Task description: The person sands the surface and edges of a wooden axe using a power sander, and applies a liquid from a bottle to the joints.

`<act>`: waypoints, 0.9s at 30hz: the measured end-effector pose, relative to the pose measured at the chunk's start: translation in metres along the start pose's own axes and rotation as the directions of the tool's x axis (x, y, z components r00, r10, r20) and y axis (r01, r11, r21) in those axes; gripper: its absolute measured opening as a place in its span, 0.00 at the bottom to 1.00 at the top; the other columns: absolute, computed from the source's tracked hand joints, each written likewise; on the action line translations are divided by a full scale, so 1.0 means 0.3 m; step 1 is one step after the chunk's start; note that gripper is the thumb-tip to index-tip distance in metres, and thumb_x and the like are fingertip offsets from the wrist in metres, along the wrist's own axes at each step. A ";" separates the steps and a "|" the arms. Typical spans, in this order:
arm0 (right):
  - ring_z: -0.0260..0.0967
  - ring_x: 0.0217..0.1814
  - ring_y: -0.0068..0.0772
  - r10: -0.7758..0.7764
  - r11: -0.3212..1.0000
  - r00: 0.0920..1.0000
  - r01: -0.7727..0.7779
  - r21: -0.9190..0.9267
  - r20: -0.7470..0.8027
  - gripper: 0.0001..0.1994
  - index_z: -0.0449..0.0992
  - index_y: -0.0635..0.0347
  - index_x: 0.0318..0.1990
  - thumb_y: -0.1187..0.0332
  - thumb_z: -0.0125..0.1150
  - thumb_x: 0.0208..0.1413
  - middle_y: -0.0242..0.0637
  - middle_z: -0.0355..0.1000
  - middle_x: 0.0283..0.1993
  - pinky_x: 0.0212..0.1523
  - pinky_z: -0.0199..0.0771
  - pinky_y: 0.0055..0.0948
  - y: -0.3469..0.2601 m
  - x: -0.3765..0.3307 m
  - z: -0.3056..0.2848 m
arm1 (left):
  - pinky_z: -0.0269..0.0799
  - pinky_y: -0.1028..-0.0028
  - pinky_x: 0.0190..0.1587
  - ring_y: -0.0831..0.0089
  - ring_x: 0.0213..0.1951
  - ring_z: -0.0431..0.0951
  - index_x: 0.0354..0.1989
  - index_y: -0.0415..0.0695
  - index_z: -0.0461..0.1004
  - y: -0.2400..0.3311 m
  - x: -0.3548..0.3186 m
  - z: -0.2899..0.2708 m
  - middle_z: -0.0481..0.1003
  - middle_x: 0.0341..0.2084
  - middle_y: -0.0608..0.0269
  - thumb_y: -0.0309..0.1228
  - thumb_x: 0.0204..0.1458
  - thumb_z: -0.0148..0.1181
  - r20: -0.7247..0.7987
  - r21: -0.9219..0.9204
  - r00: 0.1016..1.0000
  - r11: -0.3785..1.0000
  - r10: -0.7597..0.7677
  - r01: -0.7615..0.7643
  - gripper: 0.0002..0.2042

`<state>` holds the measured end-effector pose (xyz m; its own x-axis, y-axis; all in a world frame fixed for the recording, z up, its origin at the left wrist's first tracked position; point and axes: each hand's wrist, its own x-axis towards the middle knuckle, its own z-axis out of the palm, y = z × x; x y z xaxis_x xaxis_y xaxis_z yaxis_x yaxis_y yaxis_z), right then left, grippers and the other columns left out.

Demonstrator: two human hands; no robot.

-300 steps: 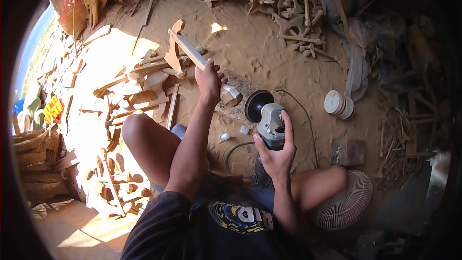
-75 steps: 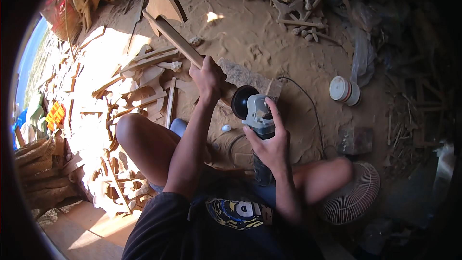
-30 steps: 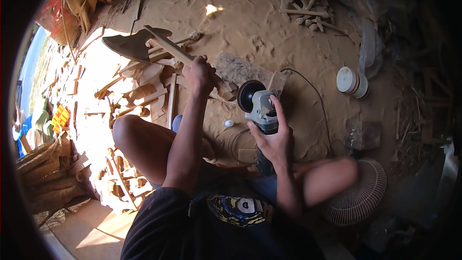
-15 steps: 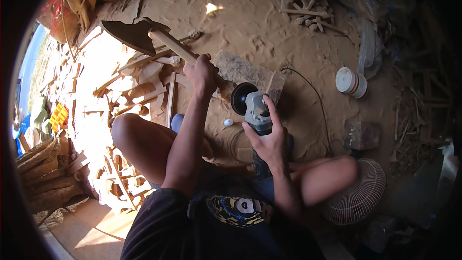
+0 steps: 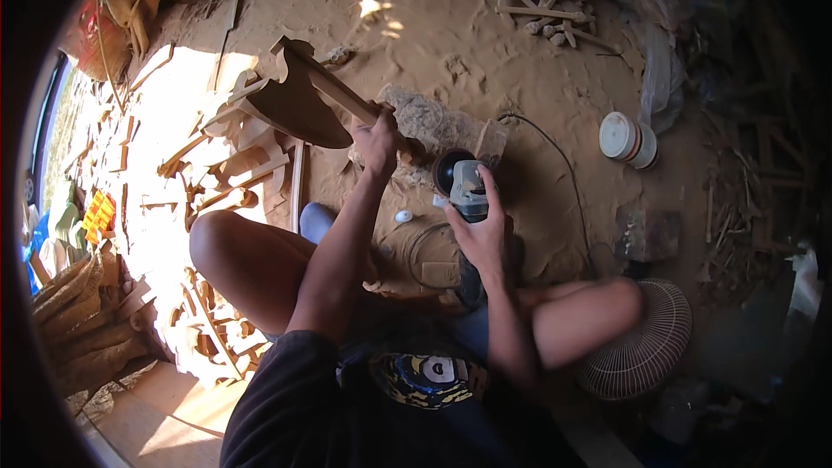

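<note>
My left hand is closed around the handle of a wooden axe-shaped piece. Its broad curved blade hangs down to the left, and the butt of the handle points at the grinder. In my right hand is an angle grinder, held by its body with the index finger stretched along the grey head. The grinder's dark round disc faces the handle's butt end; I cannot tell whether they touch. Behind both lies a long rough stone block.
A black cord curves over the dusty ground at right. Beyond it stand a white tub and a dark block. A round wire fan guard sits beside my right knee. Cut wood lies heaped at left, bone-like pieces at the far side.
My left hand has turned the axe-shaped piece, so its blade has swung to the right and toward me. The grinder stays close to the handle's end, shifted slightly.
</note>
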<state>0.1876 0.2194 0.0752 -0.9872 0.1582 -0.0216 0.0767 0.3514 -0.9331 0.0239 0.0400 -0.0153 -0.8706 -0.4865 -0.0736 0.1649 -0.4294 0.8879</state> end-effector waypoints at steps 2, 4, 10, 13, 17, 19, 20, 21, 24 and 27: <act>0.74 0.66 0.37 -0.039 0.999 0.999 0.039 0.023 -0.006 0.39 0.63 0.61 0.73 0.72 0.74 0.53 0.50 0.74 0.66 0.67 0.72 0.36 0.032 0.022 0.027 | 0.69 0.76 0.28 0.78 0.25 0.72 0.34 0.42 0.72 -0.015 0.001 0.009 0.76 0.27 0.64 0.18 0.58 0.60 0.017 -0.002 1.000 1.000 0.021 -0.021 0.05; 0.73 0.66 0.39 -0.018 1.000 1.000 0.019 -0.011 0.023 0.39 0.63 0.62 0.74 0.71 0.74 0.54 0.51 0.73 0.67 0.67 0.72 0.36 0.046 0.044 0.059 | 0.68 0.75 0.28 0.79 0.25 0.72 0.34 0.42 0.72 -0.018 0.007 0.017 0.77 0.28 0.64 0.17 0.57 0.59 0.031 -0.002 0.998 0.999 0.051 -0.051 0.06; 0.72 0.68 0.41 -0.069 0.997 0.996 0.068 0.019 0.051 0.40 0.62 0.63 0.74 0.70 0.74 0.54 0.54 0.71 0.68 0.68 0.70 0.37 0.087 0.120 0.136 | 0.66 0.77 0.27 0.80 0.25 0.71 0.34 0.42 0.70 -0.009 0.003 0.037 0.77 0.29 0.63 0.17 0.58 0.58 -0.002 -0.042 1.000 0.999 0.004 -0.004 0.06; 0.71 0.69 0.43 -0.030 1.000 0.996 0.030 -0.001 0.087 0.40 0.61 0.64 0.74 0.70 0.73 0.54 0.54 0.71 0.68 0.69 0.69 0.38 0.065 0.121 0.154 | 0.66 0.77 0.27 0.81 0.25 0.70 0.35 0.43 0.70 -0.020 0.012 0.008 0.76 0.29 0.65 0.18 0.58 0.58 -0.019 -0.038 1.000 0.999 -0.008 0.007 0.05; 0.71 0.70 0.45 -0.038 0.996 0.995 0.045 -0.075 0.097 0.40 0.61 0.64 0.74 0.70 0.73 0.55 0.55 0.70 0.69 0.70 0.69 0.38 0.077 0.108 0.167 | 0.67 0.75 0.31 0.80 0.29 0.71 0.35 0.43 0.73 -0.034 0.022 -0.004 0.75 0.29 0.68 0.22 0.57 0.60 -0.012 0.149 0.998 0.987 -0.056 0.057 0.03; 0.71 0.69 0.45 -0.044 0.995 0.997 0.049 -0.089 0.056 0.40 0.62 0.64 0.74 0.71 0.73 0.54 0.56 0.70 0.68 0.70 0.69 0.38 0.096 0.104 0.168 | 0.68 0.73 0.34 0.78 0.31 0.72 0.33 0.42 0.75 -0.037 0.020 0.018 0.75 0.29 0.67 0.24 0.56 0.61 -0.068 0.221 0.996 0.972 -0.061 0.075 0.02; 0.71 0.69 0.45 -0.043 0.995 0.998 0.048 -0.092 0.056 0.40 0.62 0.64 0.74 0.71 0.73 0.54 0.56 0.70 0.68 0.70 0.69 0.38 0.106 0.105 0.162 | 0.68 0.73 0.35 0.78 0.32 0.72 0.33 0.42 0.75 -0.036 0.017 0.027 0.75 0.29 0.68 0.26 0.57 0.61 -0.084 0.226 0.995 0.971 -0.055 0.073 0.02; 0.71 0.69 0.45 -0.045 0.995 0.998 0.048 -0.086 0.043 0.40 0.62 0.64 0.74 0.71 0.73 0.54 0.56 0.71 0.68 0.69 0.69 0.38 0.108 0.108 0.155 | 0.68 0.74 0.36 0.78 0.33 0.72 0.34 0.42 0.75 -0.040 0.019 0.024 0.75 0.28 0.68 0.28 0.57 0.60 -0.102 0.232 0.994 0.970 -0.045 0.068 0.03; 0.72 0.68 0.44 -0.024 0.996 0.999 0.027 -0.079 0.037 0.40 0.62 0.64 0.74 0.72 0.73 0.54 0.56 0.71 0.67 0.69 0.70 0.38 0.102 0.110 0.138 | 0.63 0.79 0.25 0.83 0.23 0.68 0.35 0.45 0.72 -0.039 0.033 0.007 0.73 0.24 0.72 0.20 0.58 0.60 -0.057 0.173 0.998 0.985 0.026 -0.016 0.05; 0.73 0.67 0.43 -0.019 0.999 0.999 0.020 -0.028 0.046 0.39 0.63 0.64 0.74 0.72 0.73 0.53 0.55 0.72 0.67 0.68 0.71 0.38 0.072 0.110 0.134 | 0.63 0.78 0.25 0.83 0.23 0.69 0.34 0.45 0.72 -0.029 0.027 0.013 0.74 0.24 0.71 0.20 0.58 0.60 -0.099 0.135 0.994 0.990 -0.034 0.047 0.06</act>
<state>0.1511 0.1952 0.0398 -0.9938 0.1092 -0.0200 0.0604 0.3807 -0.9227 0.0137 0.0428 -0.0217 -0.8253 -0.5448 -0.1484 0.0597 -0.3455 0.9365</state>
